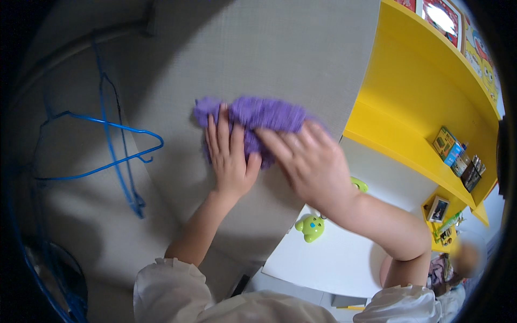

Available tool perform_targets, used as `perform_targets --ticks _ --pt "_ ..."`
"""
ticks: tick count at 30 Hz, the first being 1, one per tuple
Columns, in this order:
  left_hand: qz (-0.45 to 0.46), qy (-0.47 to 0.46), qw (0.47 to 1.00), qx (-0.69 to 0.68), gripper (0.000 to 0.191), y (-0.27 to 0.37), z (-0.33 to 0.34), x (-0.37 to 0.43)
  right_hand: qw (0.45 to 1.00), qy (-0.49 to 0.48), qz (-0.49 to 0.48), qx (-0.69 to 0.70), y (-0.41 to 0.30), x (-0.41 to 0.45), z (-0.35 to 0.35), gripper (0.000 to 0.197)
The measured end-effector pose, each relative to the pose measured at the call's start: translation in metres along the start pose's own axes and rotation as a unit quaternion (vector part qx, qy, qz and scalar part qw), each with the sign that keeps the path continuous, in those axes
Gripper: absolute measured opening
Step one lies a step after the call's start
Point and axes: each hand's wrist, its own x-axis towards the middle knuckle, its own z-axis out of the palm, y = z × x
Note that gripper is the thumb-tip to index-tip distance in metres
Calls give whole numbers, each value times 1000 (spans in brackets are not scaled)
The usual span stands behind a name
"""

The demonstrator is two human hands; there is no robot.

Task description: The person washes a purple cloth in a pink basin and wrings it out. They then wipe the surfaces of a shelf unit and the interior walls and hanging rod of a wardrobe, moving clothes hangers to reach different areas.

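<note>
A crumpled purple cloth is pressed against a grey, fabric-textured panel, which looks like the inside of a wardrobe. My left hand lies flat on the cloth's left part, fingers extended and slightly apart. Beside it, my right hand grips the cloth's right part; its fingertips are partly hidden in the folds. The cloth is slightly blurred.
Blue wire hangers hang at left from a rail. At right are a yellow shelf unit with a small box and pen holder, and a white desk with a green bird-shaped object.
</note>
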Motion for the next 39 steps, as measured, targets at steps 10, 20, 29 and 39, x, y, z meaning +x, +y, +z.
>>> perform_targets --ticks 10,20,29,39 --pt "74 -76 994 19 60 24 1 -28 993 98 71 14 -25 -57 38 51" --pt "55 -178 982 9 55 16 6 -181 994 -31 32 96 -94 -131 87 54" --pt "52 -42 997 39 64 -26 -3 -41 991 83 85 64 -56 -25 40 54" --pt "-146 -80 986 23 72 -26 -10 -151 992 -49 -19 112 -121 -44 94 57"
